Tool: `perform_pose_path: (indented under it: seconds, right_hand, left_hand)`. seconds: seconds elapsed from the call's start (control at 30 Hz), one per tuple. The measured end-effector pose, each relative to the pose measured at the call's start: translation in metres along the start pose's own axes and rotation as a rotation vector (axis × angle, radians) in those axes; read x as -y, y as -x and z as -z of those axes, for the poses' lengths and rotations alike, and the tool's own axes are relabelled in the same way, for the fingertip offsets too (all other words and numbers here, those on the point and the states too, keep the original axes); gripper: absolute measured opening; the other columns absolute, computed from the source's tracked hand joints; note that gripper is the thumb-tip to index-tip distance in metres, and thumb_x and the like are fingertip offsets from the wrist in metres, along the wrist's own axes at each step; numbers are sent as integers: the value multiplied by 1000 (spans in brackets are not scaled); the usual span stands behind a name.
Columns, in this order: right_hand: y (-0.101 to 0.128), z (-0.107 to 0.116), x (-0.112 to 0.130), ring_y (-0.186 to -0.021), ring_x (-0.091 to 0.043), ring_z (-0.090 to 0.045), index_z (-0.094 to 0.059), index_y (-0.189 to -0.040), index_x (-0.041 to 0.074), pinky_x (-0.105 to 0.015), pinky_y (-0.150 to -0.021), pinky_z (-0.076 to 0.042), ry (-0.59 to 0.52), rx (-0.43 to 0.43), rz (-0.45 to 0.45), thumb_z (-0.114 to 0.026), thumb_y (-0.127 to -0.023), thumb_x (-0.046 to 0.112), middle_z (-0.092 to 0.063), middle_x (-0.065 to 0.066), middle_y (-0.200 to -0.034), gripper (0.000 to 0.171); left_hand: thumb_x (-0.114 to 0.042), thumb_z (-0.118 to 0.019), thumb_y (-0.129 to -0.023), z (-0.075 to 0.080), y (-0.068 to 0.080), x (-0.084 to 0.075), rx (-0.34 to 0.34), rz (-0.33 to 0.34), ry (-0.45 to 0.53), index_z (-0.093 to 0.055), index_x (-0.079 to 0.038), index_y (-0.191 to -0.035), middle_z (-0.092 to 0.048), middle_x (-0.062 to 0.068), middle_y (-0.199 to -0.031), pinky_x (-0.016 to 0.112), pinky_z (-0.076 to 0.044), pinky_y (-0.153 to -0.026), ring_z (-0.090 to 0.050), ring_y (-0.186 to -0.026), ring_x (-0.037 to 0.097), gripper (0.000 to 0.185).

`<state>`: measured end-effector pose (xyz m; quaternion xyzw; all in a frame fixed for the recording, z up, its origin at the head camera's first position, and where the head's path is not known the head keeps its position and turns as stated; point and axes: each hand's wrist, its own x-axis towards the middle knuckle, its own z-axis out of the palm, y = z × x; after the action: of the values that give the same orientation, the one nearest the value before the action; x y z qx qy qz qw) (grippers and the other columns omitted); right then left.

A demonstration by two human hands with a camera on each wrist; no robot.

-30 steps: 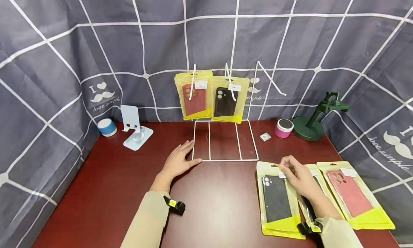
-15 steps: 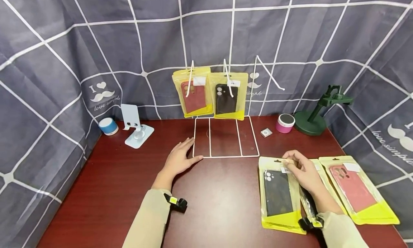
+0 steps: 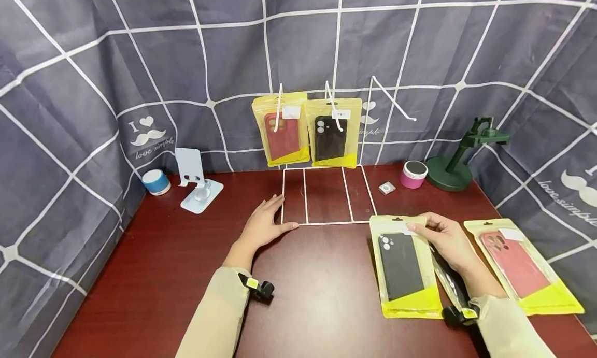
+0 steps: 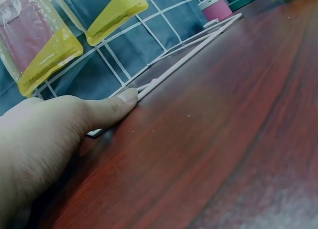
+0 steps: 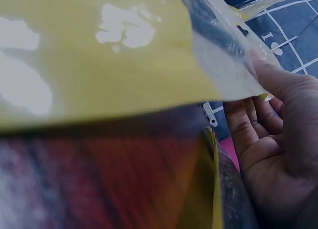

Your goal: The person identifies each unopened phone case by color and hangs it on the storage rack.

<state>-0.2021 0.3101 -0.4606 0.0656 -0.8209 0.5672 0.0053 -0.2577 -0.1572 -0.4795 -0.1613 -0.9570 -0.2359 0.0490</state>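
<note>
My right hand [image 3: 450,244] pinches the top right corner of a yellow-edged clear pouch [image 3: 431,301] with a black phone case [image 3: 401,267] inside. The right wrist view shows the pouch's back raised above the table, thumb on one face and fingers behind. Beneath this hand lies another pouch [image 3: 450,283] with a dark case, partly hidden. My left hand [image 3: 260,228] rests at the left front corner of a white wire display rack [image 3: 328,224], fingers extended; its thumb [image 4: 117,107] touches the front bar. A red-case pouch [image 3: 282,138] and a black-case pouch [image 3: 330,140] hang on two rack hooks.
The rack's right hook [image 3: 394,100] bears no pouch. A red-case pouch [image 3: 520,267] lies at right. Along the back stand a blue speaker [image 3: 156,182], a light-blue phone stand [image 3: 200,192], a pink speaker [image 3: 413,174], a small silver square [image 3: 386,187] and a green stand [image 3: 450,171].
My right hand has raised the black-case pouch off the pile and shifted it slightly away from me. My left hand stays at the rack corner.
</note>
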Motion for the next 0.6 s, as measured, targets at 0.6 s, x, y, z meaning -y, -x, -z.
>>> perform_pose_path:
  seconds: [0.6]
  right_hand:
    - [5, -11, 26, -61, -13, -68, -68, -100, 1, -28, -50, -58, -487, -33, 80, -59, -102, 10, -69, -2, -76, 13]
  left_hand:
    - [-76, -66, -80, -2, 0, 1, 15, 49, 28, -40, -14, -156, -38, 6, -160, 47, -22, -122, -28, -149, 32, 102]
